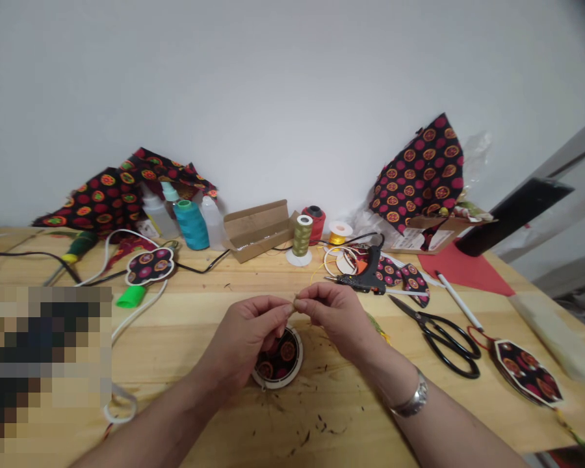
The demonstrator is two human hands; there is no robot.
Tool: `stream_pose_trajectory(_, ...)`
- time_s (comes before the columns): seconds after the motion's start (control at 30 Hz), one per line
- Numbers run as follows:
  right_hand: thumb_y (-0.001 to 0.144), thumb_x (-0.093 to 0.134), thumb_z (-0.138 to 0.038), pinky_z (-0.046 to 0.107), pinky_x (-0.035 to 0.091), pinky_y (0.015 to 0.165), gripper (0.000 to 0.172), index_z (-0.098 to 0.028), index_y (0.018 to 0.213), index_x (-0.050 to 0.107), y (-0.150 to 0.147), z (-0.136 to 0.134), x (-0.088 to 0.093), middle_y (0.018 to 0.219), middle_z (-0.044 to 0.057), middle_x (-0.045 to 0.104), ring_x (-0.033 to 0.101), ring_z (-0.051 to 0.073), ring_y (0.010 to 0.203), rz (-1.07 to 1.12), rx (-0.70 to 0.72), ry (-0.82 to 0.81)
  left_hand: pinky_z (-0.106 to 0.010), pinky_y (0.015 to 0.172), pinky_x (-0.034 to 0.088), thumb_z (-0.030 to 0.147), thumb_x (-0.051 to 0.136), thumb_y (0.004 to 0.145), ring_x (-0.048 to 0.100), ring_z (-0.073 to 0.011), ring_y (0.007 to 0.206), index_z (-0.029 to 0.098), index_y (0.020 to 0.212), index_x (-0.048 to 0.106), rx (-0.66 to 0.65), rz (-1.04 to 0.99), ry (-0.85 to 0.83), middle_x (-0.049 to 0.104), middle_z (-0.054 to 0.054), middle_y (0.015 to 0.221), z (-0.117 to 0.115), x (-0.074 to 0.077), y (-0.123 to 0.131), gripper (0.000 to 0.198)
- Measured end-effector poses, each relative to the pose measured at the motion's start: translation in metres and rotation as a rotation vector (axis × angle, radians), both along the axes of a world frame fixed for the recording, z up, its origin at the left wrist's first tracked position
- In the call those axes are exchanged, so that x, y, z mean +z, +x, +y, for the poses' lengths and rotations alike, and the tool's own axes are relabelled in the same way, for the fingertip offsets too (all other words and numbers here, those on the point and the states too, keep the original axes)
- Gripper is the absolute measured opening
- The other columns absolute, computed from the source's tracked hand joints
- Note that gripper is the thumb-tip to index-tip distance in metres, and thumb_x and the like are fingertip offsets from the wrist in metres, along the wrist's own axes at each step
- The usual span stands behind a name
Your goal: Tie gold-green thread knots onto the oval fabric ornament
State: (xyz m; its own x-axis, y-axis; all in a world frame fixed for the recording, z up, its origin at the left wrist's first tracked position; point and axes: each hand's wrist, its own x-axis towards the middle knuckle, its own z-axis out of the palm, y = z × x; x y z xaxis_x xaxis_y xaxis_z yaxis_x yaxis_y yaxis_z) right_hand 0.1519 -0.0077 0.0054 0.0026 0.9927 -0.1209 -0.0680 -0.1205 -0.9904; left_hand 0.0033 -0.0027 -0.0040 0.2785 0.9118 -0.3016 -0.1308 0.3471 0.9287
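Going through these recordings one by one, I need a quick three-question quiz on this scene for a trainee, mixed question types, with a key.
1. True or false: the left hand and the right hand lie flat and far apart.

2. Which wrist wears the silver bracelet?
A) Left
B) Right
C) Neither

3. Fill in: between the teal spool and the olive spool sits an open ____.

Key:
1. False. The fingertips of both hands come close together, pinching a small item that is too small to identify.
2. B.
3. Cardboard box.
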Motion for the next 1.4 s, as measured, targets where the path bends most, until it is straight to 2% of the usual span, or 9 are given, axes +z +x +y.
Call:
stream_pose_trajectory(0.2, 0.061, 0.067, -0.02, 0.021, 0.033, 0.048, 0.006, -0.016, 0.063, 0.062, 0.0018, 0.0014, -0.0017, 0.058, -0.004, 0.057, 0.042, 0.007, 0.05, -0.054, -0.007, 0.032, -0.016, 0.038, 0.026, 0.032, 0.066, 0.069, 0.037, -0.004, 0.039, 0.014, 0.066, 0.065, -0.04, 0.079, 0.037, 0.055, 0.003, 0.051, -0.0018, 0.0053, 0.0009, 0.018)
stream_pose_trajectory(0.5, 0.063, 0.064, -0.019, 0.021, 0.035, 0.049, 0.004, -0.018, 0.063, 0.061, 0.0027, 0.0024, -0.0008, 0.058, -0.004, 0.056, 0.044, 0.008, 0.051, -0.103, -0.014, 0.095, -0.017, 0.042, 0.033, 0.032, 0.067, 0.066, 0.044, -0.0067, 0.043, 0.017, 0.069, 0.067, -0.029, 0.175, 0.055, 0.056, 0.003, 0.054, -0.0025, 0.0069, 0.0005, 0.016)
stream_pose_trajectory(0.7, 0.065, 0.063, -0.018, 0.024, 0.042, 0.06, 0.002, -0.018, 0.065, 0.061, 0.0035, 0.005, -0.0045, 0.062, -0.002, 0.059, 0.051, 0.011, 0.059, -0.165, -0.017, 0.177, -0.018, 0.044, 0.036, 0.033, 0.067, 0.066, 0.046, -0.0081, 0.046, 0.017, 0.074, 0.067, 0.001, 0.233, 0.082, 0.055, 0.004, 0.054, -0.0022, 0.0062, -0.0001, 0.018)
stream_pose_trajectory(0.87, 0.068, 0.061, -0.02, 0.025, 0.043, 0.063, 0.002, -0.018, 0.067, 0.061, 0.0045, 0.0046, -0.008, 0.064, -0.001, 0.062, 0.054, 0.013, 0.063, -0.242, -0.022, 0.247, -0.018, 0.045, 0.037, 0.032, 0.067, 0.066, 0.048, -0.0086, 0.046, 0.017, 0.076, 0.065, 0.003, 0.176, 0.05, 0.057, 0.004, 0.055, -0.0014, 0.0057, -0.0001, 0.019)
stream_pose_trajectory(1.13, 0.068, 0.061, -0.019, 0.026, 0.042, 0.062, 0.002, -0.019, 0.066, 0.062, 0.0043, 0.0054, -0.0089, 0.064, -0.001, 0.062, 0.054, 0.013, 0.062, -0.269, -0.014, 0.256, -0.016, 0.042, 0.031, 0.027, 0.068, 0.064, 0.043, -0.0065, 0.042, 0.016, 0.074, 0.059, -0.017, 0.116, 0.017, 0.054, 0.005, 0.048, -0.0003, 0.0065, 0.0003, 0.018)
stream_pose_trajectory(1.4, 0.07, 0.06, -0.02, 0.026, 0.042, 0.062, 0.003, -0.018, 0.068, 0.061, 0.0044, 0.0042, -0.0067, 0.065, -0.001, 0.061, 0.053, 0.013, 0.063, -0.287, -0.004, 0.266, -0.016, 0.041, 0.025, 0.018, 0.06, 0.067, 0.038, -0.0052, 0.042, 0.015, 0.072, 0.057, -0.071, -0.044, -0.007, 0.051, 0.005, 0.047, 0.0008, 0.0029, -0.0028, 0.007)
